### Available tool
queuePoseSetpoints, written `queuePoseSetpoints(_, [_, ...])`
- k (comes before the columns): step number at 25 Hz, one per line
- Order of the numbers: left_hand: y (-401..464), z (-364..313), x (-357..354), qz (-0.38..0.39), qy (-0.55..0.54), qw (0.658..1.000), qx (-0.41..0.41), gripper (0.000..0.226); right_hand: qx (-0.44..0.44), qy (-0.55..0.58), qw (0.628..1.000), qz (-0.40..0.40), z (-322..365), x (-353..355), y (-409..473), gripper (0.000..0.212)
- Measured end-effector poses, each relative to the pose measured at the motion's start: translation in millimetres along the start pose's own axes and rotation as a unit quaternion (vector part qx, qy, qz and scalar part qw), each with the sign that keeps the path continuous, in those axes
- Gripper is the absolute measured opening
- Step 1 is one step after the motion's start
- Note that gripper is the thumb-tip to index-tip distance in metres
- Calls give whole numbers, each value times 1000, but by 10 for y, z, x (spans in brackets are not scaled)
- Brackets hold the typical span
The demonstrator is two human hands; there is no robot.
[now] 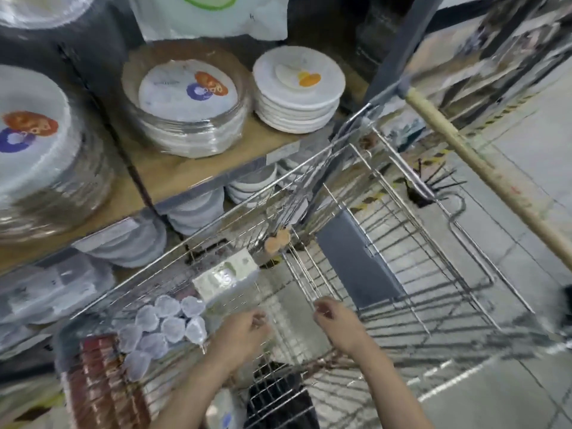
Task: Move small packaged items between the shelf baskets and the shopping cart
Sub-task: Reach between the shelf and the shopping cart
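Observation:
A wire shopping cart (387, 218) fills the lower middle of the head view, beside a shelf (192, 171). Inside its left part lie a pack of clear lidded cups (161, 326), a white boxed pack (226, 277) and a pack of dark red items (99, 382). My left hand (244, 329) is inside the cart just right of the cups, fingers loosely curled, holding nothing that I can make out. My right hand (334, 320) hovers over the cart's middle with curled fingers, near the thin wires of the folding seat flap (306, 274). The picture is blurred.
The shelf carries wrapped stacks of paper plates (188, 100), white plates (297, 88) and more stacks on the level below. The cart's tan handle bar (483, 168) runs across the upper right. Grey floor lies to the right, with black-yellow tape.

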State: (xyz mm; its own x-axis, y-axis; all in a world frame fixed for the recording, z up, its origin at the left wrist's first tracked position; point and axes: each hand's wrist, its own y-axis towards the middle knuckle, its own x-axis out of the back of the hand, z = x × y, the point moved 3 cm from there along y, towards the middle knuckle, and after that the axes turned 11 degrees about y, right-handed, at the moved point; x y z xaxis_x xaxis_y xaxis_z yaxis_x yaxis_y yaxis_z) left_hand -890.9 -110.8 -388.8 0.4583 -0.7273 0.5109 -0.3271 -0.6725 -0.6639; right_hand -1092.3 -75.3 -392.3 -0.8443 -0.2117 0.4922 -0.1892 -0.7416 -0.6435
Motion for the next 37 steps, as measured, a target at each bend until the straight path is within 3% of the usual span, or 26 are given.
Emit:
queuePoseSetpoints(6, [1039, -193, -464, -51, -154, 979, 122, 31, 15, -17, 1000, 20, -168, 100, 1174, 50])
queuePoseSetpoints(15, [2428, -4, -738, -139, -254, 938, 192, 32, 116, -74, 990, 37, -92, -302, 2576, 40])
queuePoseSetpoints(23, [3095, 140, -717, -217, -188, 939, 189, 56, 154, -227, 961, 29, -25, -504, 3073, 52])
queuePoseSetpoints(31, [3162, 247, -779, -263, -203, 933, 137, 49, 156, -343, 926, 18, -94, -591, 3189, 62])
queuePoseSetpoints(37, [2918, 324, -990, -258, -246, 928, 109, 40, 191, -341, 920, 36, -123, -470, 2942, 49])
